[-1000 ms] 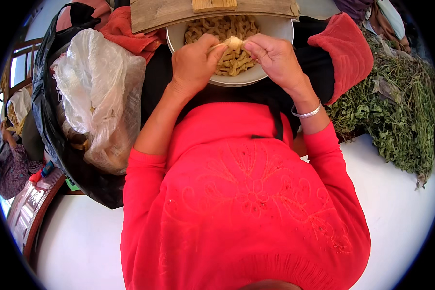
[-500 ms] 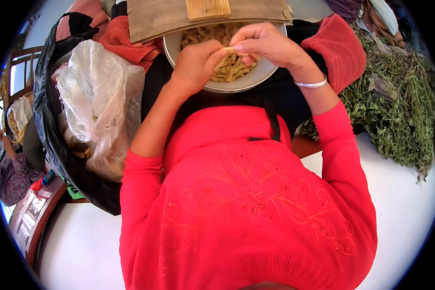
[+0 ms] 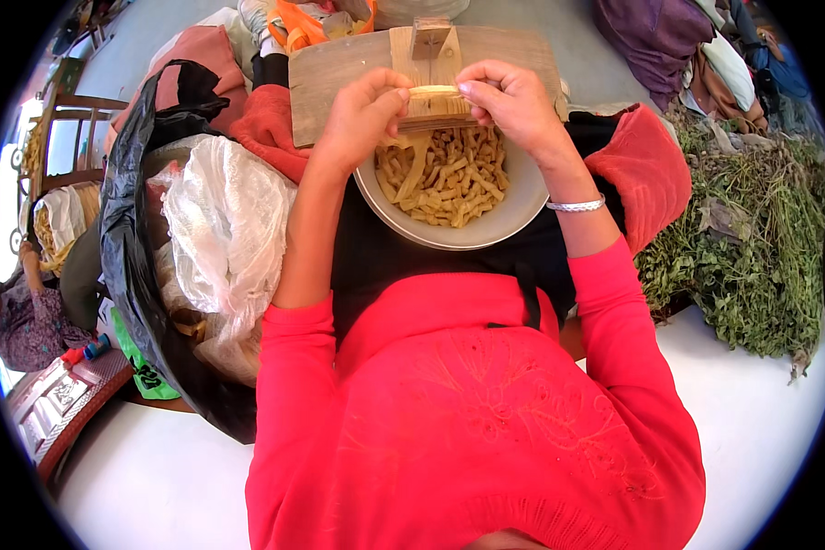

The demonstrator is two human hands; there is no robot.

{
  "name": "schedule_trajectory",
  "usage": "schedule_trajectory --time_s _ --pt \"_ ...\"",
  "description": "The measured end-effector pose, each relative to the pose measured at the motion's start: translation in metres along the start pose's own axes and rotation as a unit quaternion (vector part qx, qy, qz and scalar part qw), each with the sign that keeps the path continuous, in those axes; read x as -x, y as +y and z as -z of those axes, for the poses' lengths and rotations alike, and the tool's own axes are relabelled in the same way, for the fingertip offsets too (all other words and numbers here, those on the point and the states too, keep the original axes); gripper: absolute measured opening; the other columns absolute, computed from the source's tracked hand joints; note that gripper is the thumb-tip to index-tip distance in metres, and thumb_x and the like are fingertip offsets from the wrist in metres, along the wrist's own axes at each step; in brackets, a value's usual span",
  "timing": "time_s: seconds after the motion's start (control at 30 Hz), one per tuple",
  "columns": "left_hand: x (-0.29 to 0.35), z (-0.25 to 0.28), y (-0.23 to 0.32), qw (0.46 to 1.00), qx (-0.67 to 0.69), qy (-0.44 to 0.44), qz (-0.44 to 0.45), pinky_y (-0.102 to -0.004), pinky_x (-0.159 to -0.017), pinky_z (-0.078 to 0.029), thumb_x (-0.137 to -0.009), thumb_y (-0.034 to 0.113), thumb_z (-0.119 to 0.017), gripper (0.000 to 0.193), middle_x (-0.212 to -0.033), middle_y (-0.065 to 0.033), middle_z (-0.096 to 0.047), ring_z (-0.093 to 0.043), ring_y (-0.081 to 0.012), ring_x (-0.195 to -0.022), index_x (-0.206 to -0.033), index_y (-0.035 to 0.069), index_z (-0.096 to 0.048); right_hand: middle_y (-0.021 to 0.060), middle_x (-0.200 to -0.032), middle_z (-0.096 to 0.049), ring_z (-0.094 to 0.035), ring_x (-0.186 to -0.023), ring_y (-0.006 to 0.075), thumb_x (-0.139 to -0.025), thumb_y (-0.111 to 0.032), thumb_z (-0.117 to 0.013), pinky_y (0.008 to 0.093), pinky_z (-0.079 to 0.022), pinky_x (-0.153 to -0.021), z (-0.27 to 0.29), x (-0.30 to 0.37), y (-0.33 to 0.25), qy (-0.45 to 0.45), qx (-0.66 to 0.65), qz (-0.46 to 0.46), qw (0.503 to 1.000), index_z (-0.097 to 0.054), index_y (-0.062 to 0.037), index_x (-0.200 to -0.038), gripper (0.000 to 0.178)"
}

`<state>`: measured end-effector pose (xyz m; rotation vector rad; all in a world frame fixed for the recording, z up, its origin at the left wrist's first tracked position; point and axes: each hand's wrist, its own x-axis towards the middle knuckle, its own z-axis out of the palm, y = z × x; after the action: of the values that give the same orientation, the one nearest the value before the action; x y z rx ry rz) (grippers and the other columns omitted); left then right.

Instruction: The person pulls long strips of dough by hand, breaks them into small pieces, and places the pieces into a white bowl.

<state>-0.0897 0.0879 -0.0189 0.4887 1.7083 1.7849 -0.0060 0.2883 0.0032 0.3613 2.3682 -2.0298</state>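
Note:
A pale yellow, root-like strip [image 3: 434, 90] is held level between my two hands. My left hand [image 3: 367, 110] pinches its left end, and the fingertips of my right hand [image 3: 513, 99] pinch the right end. Just under the strip is a small wooden block fixed to a wide wooden board [image 3: 339, 69]. The board lies over the far part of a white bowl [image 3: 525, 197]. Inside the bowl are many short, tan, root-like pieces [image 3: 458, 188], with one longer, flatter piece at the left. The board hides the bowl's far side.
To the left, a black plastic bag [image 3: 124, 202] holds a crumpled clear plastic bag [image 3: 229, 220]. A heap of dried green plants [image 3: 752, 238] lies at the right. Red cloths [image 3: 646, 174] flank the bowl. Another person's patterned sleeve [image 3: 46, 321] shows at the far left.
The view has shifted, showing more of the board and bowl. My hands have moved from above the bowl to the block and are farther apart, with the strip stretched between them.

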Motion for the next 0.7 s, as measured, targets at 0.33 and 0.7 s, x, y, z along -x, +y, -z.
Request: schedule_trajectory --time_s 0.33,0.7 --pt "-0.031 0.007 -0.028 0.950 -0.284 0.110 -0.066 -0.0295 -0.059 -0.044 -0.087 0.016 -0.058 0.015 -0.073 -0.0047 -0.061 -0.054 -0.0145 -0.063 -0.087 0.001 -0.060 0.0050 -0.073 -0.063 -0.057 -0.064 0.0168 -0.085 -0.012 -0.062 0.0285 -0.047 -0.062 -0.007 -0.016 0.020 0.050 0.256 0.105 0.960 -0.066 -0.0036 -0.088 0.010" --pt "0.047 -0.075 -0.024 0.974 0.197 -0.012 0.108 -0.0242 -0.048 -0.042 -0.093 0.017 -0.054 0.018 -0.067 -0.0005 -0.057 -0.049 -0.0066 -0.055 -0.085 0.002 -0.060 0.0078 -0.064 -0.060 -0.060 -0.063 0.0286 -0.083 -0.027 -0.063 0.0398 -0.045 -0.057 -0.041 0.040 0.011 0.174 0.404 0.272 0.856 -0.055 -0.0102 -0.068 0.024"
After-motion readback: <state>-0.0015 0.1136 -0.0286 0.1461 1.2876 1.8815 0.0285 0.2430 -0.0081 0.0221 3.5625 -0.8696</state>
